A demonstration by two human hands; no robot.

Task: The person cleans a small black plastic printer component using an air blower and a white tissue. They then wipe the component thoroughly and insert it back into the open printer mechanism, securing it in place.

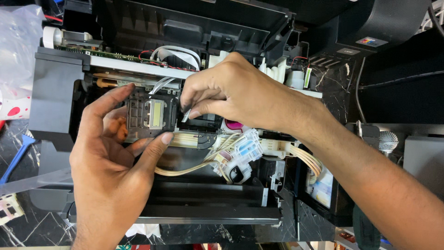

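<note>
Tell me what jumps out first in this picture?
Two bare hands meet over an opened printer with its insides exposed. The left hand cradles a dark square print head block at centre left, while the right hand pinches a thin white ribbon cable beside it. Below, pale ink tubes loop toward a white cartridge holder.

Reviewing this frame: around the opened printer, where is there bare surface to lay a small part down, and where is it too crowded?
Bare patches: the dark marble tabletop at lower left, between the blue tool and the printer's front edge, and the marble strip right of the white gears. Crowded: the middle, where the left hand holds the print head, the right hand pinches a ribbon cable, and ink tubes tangle.
</note>
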